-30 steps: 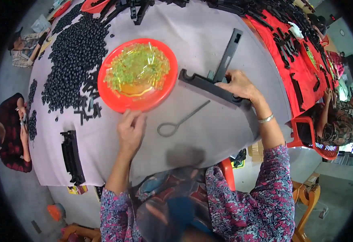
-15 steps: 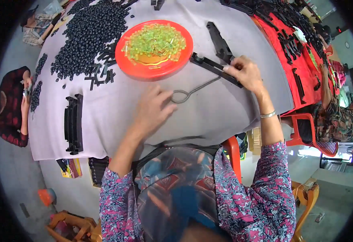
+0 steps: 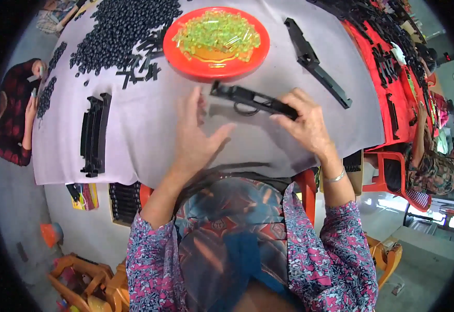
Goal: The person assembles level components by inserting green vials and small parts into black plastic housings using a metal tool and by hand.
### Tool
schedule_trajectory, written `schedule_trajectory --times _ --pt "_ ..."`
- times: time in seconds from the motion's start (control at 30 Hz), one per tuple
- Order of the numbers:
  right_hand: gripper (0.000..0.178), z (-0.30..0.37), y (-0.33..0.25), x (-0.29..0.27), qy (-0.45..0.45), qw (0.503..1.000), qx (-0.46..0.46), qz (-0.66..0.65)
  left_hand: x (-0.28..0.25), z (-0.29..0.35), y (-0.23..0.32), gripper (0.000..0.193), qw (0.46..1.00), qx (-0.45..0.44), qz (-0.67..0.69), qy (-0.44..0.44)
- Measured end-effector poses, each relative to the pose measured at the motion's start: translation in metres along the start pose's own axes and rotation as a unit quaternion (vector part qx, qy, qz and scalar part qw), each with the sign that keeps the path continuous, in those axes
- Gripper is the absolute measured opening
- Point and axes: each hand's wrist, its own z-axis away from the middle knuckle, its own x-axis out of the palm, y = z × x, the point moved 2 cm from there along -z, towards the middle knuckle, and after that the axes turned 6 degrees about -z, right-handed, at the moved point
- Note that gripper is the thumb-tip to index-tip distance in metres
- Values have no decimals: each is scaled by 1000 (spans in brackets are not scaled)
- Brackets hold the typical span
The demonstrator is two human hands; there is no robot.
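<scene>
My right hand grips the right end of a long, narrow black plastic part with a slot in it. The part is raised above the grey cloth, its far end pointing left. Below its middle shows the loop of a wire hook; the rest of the wire is hidden, and I cannot tell whether the hand holds it. My left hand is open and slightly blurred, fingers apart, near the part's left end without touching it. Farther right lies another long black part on the cloth.
A red plate heaped with yellow-green clear tubes stands ahead. Left of it are a pile of black beads and short black strips. Several black parts lie together at left. People sit on both sides; a red-covered surface adjoins at right.
The black part has come up off the cloth in my right hand and moved left. My left hand has opened wider. The view has shifted, and the plate appears higher.
</scene>
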Motion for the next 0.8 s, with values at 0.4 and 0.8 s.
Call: schedule_trajectory --times 0.4,0.8 --pt "41 7 -5 52 4 993 -112 41 -27 9 -22 51 993 -3 98 -59" --pt "40 10 0 51 11 992 -117 45 -21 13 -22 39 997 30 47 -55"
